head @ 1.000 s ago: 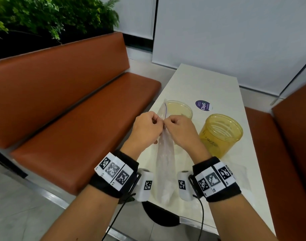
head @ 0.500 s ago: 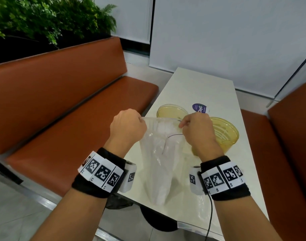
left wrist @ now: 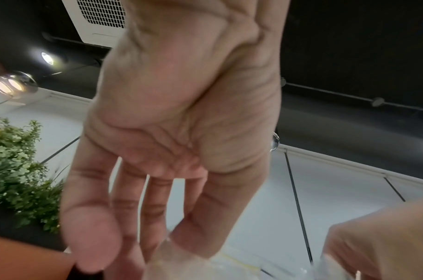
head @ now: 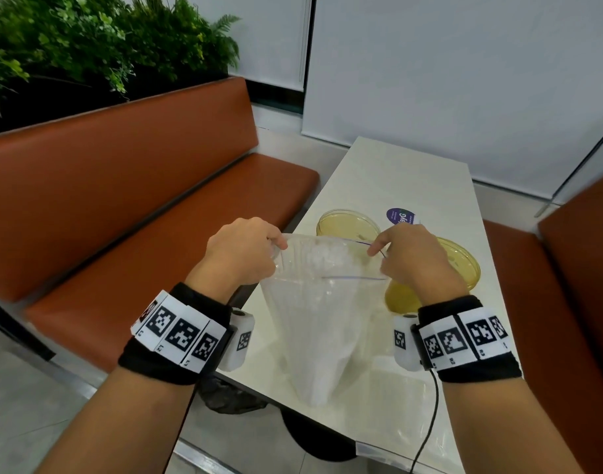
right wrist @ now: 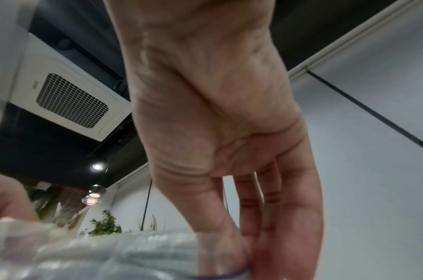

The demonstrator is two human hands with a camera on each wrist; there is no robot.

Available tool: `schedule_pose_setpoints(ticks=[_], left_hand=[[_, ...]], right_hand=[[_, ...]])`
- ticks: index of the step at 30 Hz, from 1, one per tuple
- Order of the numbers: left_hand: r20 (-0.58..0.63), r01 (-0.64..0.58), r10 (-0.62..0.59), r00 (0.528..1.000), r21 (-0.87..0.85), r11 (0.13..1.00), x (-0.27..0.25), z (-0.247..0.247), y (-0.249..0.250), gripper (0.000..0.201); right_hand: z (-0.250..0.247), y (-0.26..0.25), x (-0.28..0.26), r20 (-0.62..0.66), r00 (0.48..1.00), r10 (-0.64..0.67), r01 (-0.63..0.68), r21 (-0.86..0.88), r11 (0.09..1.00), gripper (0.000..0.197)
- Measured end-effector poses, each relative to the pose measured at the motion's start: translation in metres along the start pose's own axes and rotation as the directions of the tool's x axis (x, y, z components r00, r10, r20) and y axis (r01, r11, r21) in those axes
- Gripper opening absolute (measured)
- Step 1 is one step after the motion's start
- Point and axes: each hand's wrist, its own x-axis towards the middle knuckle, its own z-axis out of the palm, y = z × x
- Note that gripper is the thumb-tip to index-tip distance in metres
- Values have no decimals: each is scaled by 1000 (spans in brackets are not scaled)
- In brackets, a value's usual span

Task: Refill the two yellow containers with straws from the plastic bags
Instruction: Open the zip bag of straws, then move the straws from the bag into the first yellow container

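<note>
A clear plastic zip bag (head: 320, 323) full of white wrapped straws (head: 327, 256) stands upright on the white table (head: 406, 176), its mouth pulled wide. My left hand (head: 245, 251) pinches the bag's left rim and my right hand (head: 409, 258) pinches the right rim at the blue zip line. Behind the bag stand two yellow containers: one (head: 348, 222) at the left, one (head: 461, 265) partly hidden by my right hand. The left wrist view shows my left hand (left wrist: 181, 236) at the bag's edge. In the right wrist view my right hand (right wrist: 232, 252) grips the plastic.
Another flat plastic bag (head: 406, 415) lies on the table's near right part. A blue sticker (head: 400, 216) sits behind the containers. Orange benches (head: 122, 217) flank the table on both sides, with plants (head: 88, 39) behind the left one.
My hands have drawn apart from a close pinch at the bag's top, pulling the zip mouth open wide. The straws inside now show from above.
</note>
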Motion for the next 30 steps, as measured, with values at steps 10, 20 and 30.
schedule_pose_setpoints(ticks=[10, 20, 30], left_hand=[[-30, -88, 84, 996, -218, 972, -3, 15, -3, 49], [-131, -100, 60, 990, -329, 939, 1, 35, -6, 41], [-195, -149, 61, 979, -480, 864, -3, 63, -5, 78]], right_hand=[[11, -11, -5, -218, 960, -178, 166, -68, 984, 25], [50, -49, -4, 26, 868, -496, 490, 110, 864, 29], [-3, -67, 7, -231, 794, -562, 604, 409, 684, 17]])
